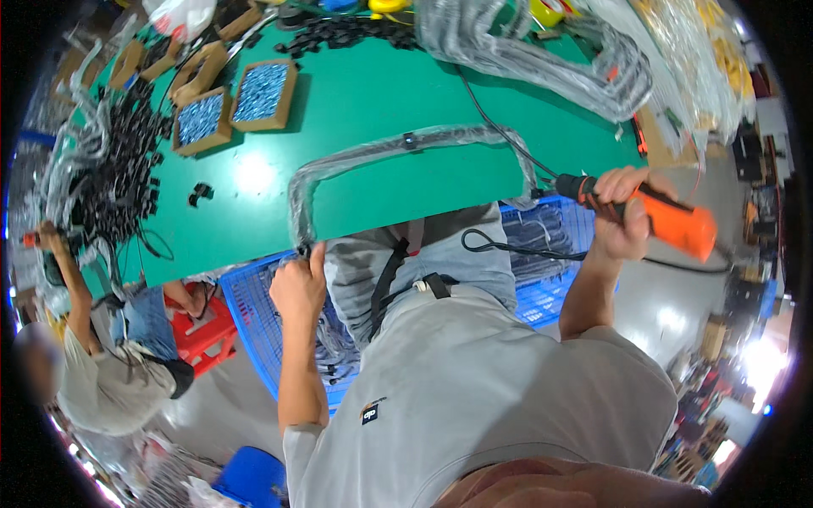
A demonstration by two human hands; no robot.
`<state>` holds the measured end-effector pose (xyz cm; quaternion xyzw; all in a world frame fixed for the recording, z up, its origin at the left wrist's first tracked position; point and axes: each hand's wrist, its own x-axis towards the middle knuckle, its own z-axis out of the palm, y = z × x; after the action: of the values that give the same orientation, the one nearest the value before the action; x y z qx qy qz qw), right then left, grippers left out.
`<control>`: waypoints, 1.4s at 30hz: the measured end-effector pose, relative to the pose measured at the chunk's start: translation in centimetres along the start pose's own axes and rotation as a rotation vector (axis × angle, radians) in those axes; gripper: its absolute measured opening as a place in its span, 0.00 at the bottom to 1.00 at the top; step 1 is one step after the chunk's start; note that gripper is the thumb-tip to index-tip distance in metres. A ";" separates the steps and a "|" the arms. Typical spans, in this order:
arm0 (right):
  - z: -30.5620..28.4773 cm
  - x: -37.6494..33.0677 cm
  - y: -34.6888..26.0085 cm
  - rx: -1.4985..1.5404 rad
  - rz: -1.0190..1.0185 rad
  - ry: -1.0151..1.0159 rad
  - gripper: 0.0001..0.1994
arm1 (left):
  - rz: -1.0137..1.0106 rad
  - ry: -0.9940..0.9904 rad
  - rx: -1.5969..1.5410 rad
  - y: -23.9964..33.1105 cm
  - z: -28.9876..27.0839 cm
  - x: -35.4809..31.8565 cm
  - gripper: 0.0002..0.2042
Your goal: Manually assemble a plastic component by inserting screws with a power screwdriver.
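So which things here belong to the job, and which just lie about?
Job:
orange power tool, in the right hand
plastic-wrapped bent tube, left hand at one end
likely the boxed blue parts

Probably just lying about:
white plastic bag
blue container

Between the cardboard boxes (pixel 289 97) and the wrapped frame (pixel 356 157), room is left on the tabletop (pixel 364 93), while the right is obstructed by bundled tubes (pixel 542 69) and a black cable (pixel 533 161).
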<state>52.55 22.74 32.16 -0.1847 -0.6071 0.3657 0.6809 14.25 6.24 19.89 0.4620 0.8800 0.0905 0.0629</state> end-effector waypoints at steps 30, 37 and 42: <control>-9.7 1.4 9.2 -0.587 0.333 0.143 0.21 | 0.353 0.199 -0.614 -8.0 -7.8 -1.6 0.15; -9.9 3.0 11.2 -0.533 0.303 -0.032 0.22 | -0.510 0.315 -0.997 -29.1 -3.8 -16.3 0.18; -9.1 3.1 11.1 -0.605 0.359 0.005 0.17 | -0.784 0.343 -1.036 -32.4 5.9 -22.9 0.17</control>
<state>58.31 34.08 24.81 -0.4828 -0.6442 0.2825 0.5216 2.41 -30.06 7.69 -0.0026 0.8232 0.5436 0.1639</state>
